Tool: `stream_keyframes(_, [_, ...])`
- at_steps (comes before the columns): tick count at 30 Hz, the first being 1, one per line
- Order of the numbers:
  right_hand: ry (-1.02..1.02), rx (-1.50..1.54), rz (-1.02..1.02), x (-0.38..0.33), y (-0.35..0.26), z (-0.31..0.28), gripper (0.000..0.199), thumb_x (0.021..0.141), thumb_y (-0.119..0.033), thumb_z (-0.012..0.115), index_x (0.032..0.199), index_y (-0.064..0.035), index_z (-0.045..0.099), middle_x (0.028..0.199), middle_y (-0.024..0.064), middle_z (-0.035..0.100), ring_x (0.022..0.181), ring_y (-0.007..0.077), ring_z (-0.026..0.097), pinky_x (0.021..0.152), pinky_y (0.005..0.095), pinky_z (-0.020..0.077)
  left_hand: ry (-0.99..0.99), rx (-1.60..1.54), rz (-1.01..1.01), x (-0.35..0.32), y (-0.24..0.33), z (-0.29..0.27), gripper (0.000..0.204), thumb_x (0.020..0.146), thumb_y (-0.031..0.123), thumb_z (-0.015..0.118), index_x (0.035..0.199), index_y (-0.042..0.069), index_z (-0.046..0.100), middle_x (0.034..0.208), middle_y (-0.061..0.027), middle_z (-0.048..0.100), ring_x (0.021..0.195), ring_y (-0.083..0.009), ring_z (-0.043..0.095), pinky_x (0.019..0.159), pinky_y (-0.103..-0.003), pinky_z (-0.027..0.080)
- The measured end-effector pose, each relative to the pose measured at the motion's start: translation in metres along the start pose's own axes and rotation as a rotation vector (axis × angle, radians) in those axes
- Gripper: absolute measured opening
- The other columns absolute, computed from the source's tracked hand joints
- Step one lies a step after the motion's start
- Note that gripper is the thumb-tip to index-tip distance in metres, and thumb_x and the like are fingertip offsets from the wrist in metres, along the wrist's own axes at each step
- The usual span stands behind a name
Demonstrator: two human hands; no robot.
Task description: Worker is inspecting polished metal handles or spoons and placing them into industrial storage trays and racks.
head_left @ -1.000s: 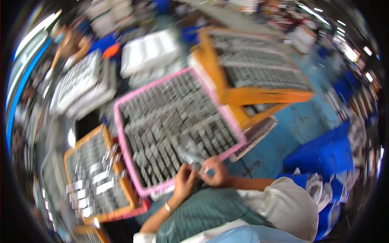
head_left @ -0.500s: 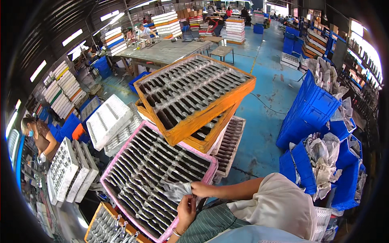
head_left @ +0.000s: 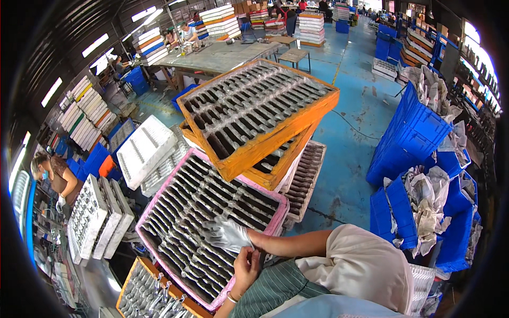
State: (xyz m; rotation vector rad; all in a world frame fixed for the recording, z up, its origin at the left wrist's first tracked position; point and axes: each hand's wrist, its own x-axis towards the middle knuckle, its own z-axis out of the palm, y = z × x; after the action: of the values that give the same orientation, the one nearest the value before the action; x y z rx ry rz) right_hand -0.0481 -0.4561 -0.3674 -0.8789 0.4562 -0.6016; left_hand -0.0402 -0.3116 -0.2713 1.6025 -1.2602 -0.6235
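Observation:
My right hand [head_left: 225, 233] wears a pale grey-white glove, its fingers spread just above a pink-edged tray [head_left: 281, 212]. That tray has rows of dark slots between grey ridges. Bare and wearing a bracelet, my left hand [head_left: 246, 269] is close to my right wrist. Its fingers are curled together in a pinch at the cuff of the glove [head_left: 245, 239]. Beyond my hands, an orange wooden-framed tray [head_left: 275, 140] with similar slots rests at an angle on another orange tray.
Blue crates [head_left: 408, 130] stuffed with wrinkled grey material stand at the right. At lower left, an orange-edged tray [head_left: 139, 267] holds shiny metal pieces. White trays [head_left: 146, 151] are stacked to the left, where a person [head_left: 58, 175] works. A grey worktable [head_left: 222, 58] stands behind.
The glove, loose and crumpled around my right hand before, now covers it with the fingers extended. My left hand stays by the wrist. The view has shifted slightly.

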Motion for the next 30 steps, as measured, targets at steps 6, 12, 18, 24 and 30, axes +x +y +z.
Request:
stream_keyframes(6, [-0.106,0.376,0.170,0.004,-0.006,0.019,0.040,0.085,-0.047,0.053,0.107,-0.0135,0.057,0.081,-0.0021,0.055,0.075,0.0103,0.053,0.073,0.0297,0.0439,-0.227,0.085,0.115,-0.004,0.011,-0.004,0.015,0.085,0.011,0.055,0.098,0.006,0.052,0.078,-0.0161,0.059,0.071,-0.0325,0.061,0.062,-0.038,0.047])
stream_keyframes(12, [-0.121,0.614,0.464,-0.033,-0.093,0.077,0.066,0.079,-0.064,0.049,0.122,-0.0156,0.044,0.105,0.0040,0.053,0.093,0.0203,0.052,0.082,0.0354,0.0411,-0.357,-0.036,0.260,-0.006,0.050,-0.003,0.010,0.083,0.008,0.058,0.089,0.006,0.050,0.073,-0.0130,0.051,0.059,-0.0289,0.050,0.056,-0.035,0.041])
stream_keyframes(18, [-0.092,-0.617,-0.195,-0.034,-0.135,0.052,0.026,0.083,-0.027,0.062,0.096,-0.0040,0.062,0.080,0.0038,0.062,0.077,0.0154,0.058,0.076,0.0276,0.0447,-0.215,0.007,0.238,-0.031,0.067,-0.038,0.015,0.086,0.006,0.053,0.101,0.003,0.056,0.084,-0.0136,0.061,0.073,-0.0260,0.061,0.065,-0.032,0.047])
stream_keyframes(24, [-0.863,-1.764,-0.250,-0.056,-0.099,0.033,0.034,0.067,-0.033,0.070,0.097,-0.0175,0.067,0.100,0.0046,0.063,0.089,0.0252,0.057,0.081,0.0379,0.0429,-0.109,-0.857,0.252,-0.063,0.173,-0.111,0.046,0.090,0.035,0.051,0.098,-0.010,0.059,0.098,-0.0223,0.060,0.081,-0.0314,0.060,0.075,-0.044,0.049])
stream_keyframes(30, [-1.075,-2.027,-0.466,-0.048,-0.062,0.037,0.023,0.068,-0.035,0.068,0.088,-0.0223,0.067,0.082,0.0030,0.060,0.083,0.0215,0.056,0.074,0.0350,0.0431,0.139,-1.038,0.646,-0.060,0.212,-0.091,0.023,0.086,0.015,0.059,0.094,-0.006,0.063,0.084,-0.0142,0.059,0.074,-0.0228,0.058,0.064,-0.037,0.046])
